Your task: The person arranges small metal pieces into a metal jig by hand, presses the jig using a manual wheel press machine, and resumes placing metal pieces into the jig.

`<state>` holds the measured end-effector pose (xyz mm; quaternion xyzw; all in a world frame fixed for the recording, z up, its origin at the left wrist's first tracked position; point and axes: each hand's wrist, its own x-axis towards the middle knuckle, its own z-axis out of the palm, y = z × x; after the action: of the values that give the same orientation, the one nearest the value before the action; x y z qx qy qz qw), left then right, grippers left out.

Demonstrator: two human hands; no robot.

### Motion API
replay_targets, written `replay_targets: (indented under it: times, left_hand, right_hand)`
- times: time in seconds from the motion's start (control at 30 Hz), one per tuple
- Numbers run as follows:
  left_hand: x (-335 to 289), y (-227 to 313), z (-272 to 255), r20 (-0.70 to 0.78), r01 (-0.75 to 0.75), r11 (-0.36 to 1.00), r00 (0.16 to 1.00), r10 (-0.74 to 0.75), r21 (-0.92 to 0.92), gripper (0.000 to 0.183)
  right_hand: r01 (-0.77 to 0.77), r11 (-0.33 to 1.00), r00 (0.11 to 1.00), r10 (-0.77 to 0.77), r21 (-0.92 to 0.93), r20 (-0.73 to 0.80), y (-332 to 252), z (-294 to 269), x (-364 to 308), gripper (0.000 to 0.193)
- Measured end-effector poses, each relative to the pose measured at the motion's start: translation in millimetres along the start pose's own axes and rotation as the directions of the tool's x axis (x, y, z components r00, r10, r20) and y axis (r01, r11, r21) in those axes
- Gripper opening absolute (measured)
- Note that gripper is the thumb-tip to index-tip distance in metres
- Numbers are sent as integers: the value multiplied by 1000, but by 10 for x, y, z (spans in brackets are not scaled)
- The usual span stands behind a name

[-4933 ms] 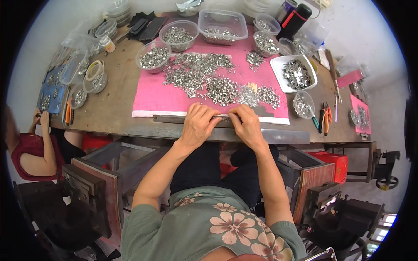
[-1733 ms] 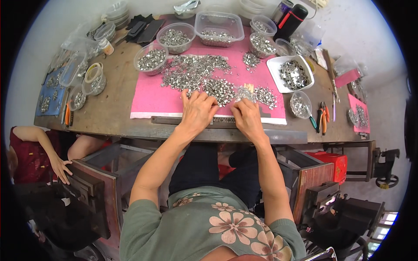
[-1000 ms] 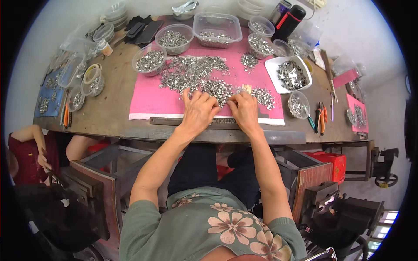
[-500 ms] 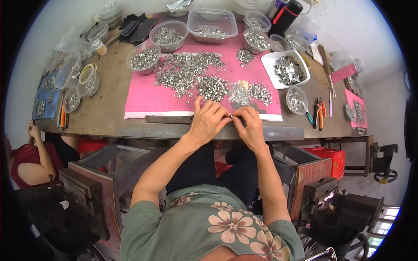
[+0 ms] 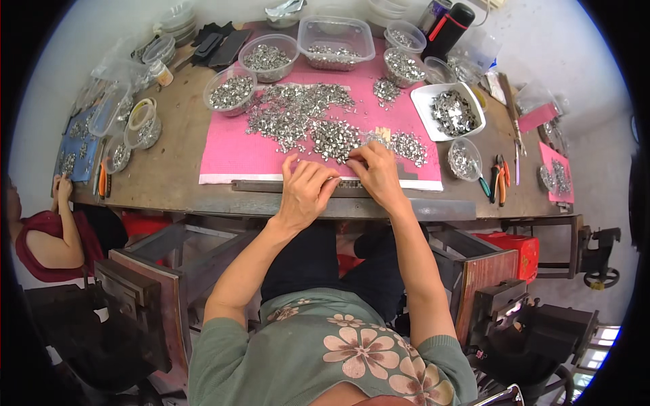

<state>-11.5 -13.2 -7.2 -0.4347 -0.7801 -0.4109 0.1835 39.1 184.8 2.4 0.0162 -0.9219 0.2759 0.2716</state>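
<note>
My left hand (image 5: 306,191) rests at the front edge of the bench, thumb and index finger pinched together over a dark metal bar (image 5: 261,185). Anything between those fingertips is too small to make out. Fingers bent down, my right hand (image 5: 377,174) is at the near right edge of a pile of small shiny metal pieces (image 5: 333,139). Its fingertips are closed at the pieces, and what they grip is hidden. Between the two hands a notched stretch of the bar shows. A spread of flatter metal bits (image 5: 291,108) lies behind the pile on a pink mat (image 5: 223,152).
Clear tubs (image 5: 267,59) of metal parts line the back, beside a black thermos (image 5: 449,30). To the right are a white tray (image 5: 479,128), a small round tub (image 5: 464,160) and orange-handled pliers (image 5: 500,179). Another person (image 5: 51,233) sits at the far left.
My right hand has moved from the bar, where it met my left, forward to the metal pile. My left hand has shifted slightly left. The view has moved a little.
</note>
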Motion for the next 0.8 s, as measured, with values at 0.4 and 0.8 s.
replay_targets:
  times: [0.4,0.8]
  left_hand:
    - [-116,-86,-150,-54,79,997,995,-78,12,9]
    - [-432,-354,-718,-56,199,968,980,-192,155,21]
  right_hand:
    - [-11,997,994,18,-73,107,124,52,62,7]
    - [41,998,998,-39,-37,42,-101,-322,-427,9]
